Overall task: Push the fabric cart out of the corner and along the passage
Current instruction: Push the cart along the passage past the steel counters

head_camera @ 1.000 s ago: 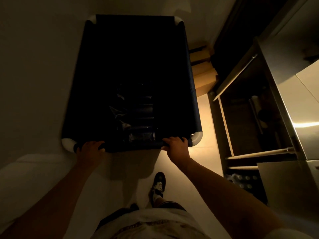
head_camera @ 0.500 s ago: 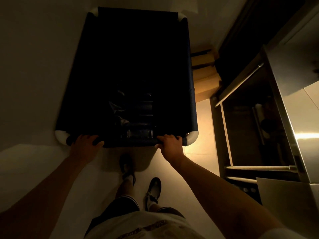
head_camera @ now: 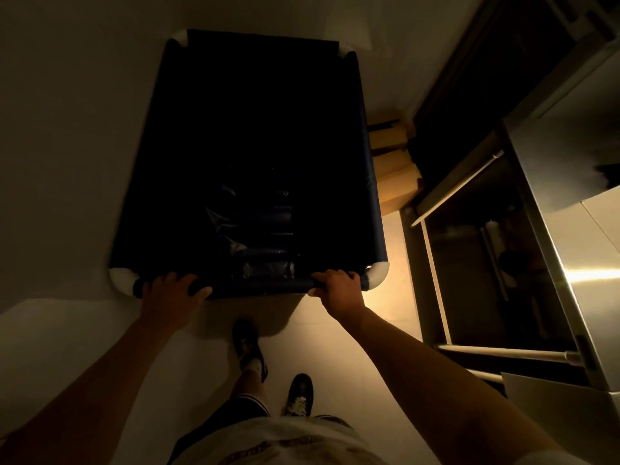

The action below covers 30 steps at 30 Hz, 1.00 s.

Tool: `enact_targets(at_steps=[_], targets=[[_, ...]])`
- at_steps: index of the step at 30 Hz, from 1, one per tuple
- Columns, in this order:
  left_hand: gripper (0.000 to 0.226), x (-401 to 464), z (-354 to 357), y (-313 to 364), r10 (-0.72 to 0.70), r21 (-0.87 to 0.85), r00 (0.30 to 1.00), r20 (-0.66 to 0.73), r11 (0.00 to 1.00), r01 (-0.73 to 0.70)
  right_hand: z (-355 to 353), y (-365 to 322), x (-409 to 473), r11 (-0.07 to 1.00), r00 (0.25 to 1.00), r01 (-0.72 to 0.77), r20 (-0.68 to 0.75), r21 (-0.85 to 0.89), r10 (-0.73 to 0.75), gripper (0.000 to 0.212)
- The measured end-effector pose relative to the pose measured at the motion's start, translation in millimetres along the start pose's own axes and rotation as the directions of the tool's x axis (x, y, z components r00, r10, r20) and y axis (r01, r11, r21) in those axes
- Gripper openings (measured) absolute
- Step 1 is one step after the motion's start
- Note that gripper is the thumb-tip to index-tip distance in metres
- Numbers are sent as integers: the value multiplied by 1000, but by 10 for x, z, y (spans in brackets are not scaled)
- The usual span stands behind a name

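Fabric cart (head_camera: 255, 156) dead ahead, long axis pointing away, dark navy sides on a frame with white corner caps. Left flank runs close along the pale wall (head_camera: 67, 129); right flank passes just beside a stack of cardboard boxes (head_camera: 396, 172).

Left hand (head_camera: 171, 293) and right hand (head_camera: 339, 285) both wrapped over the near top rail (head_camera: 261, 284), set well apart, one close to each white corner.

Change over the last second: cart's far end sits lower in the frame than half a second ago and the hands have dropped with it, arms more extended. The stainless shelving unit (head_camera: 486, 263) on the right has shifted too. A foot that was trailing now steps forward under the rail. Reads as walking pace, cart rolling ahead of the person.

Contents dim; some glossy dark wrapped bundle (head_camera: 258, 236) at the bottom, possibly plastic-bagged rolls, too dark to tell.

Judgement: push is under way, cart seems clear of its parked spot but boxes and shelving frame pinch the right side. Next stretch wants a straight line, slight bias left, watching the near right corner cap (head_camera: 377, 275) against the shelving leg.
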<state>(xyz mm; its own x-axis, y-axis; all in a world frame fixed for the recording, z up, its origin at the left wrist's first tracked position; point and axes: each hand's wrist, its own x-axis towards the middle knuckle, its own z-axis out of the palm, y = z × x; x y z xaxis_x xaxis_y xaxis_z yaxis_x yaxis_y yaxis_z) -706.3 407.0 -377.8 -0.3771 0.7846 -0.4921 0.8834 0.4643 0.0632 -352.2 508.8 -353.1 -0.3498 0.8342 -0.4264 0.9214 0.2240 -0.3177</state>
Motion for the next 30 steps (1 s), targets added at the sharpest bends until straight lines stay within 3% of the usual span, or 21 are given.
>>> enact_targets(at_steps=[9,18,30], targets=[[71,589,-384,82,35,19,994,102,999,-38,-369,-193,506,996,996,-88,32,32,87,38],[70,1069,-655,208,106,55,991,80,992,-110,-607,-354,968,988,988,-152,-26,3,152,36],[73,1717,-933,326,99,38,989,106,994,-103,-892,-366,1579,989,989,-144,-33,-30,143,36]])
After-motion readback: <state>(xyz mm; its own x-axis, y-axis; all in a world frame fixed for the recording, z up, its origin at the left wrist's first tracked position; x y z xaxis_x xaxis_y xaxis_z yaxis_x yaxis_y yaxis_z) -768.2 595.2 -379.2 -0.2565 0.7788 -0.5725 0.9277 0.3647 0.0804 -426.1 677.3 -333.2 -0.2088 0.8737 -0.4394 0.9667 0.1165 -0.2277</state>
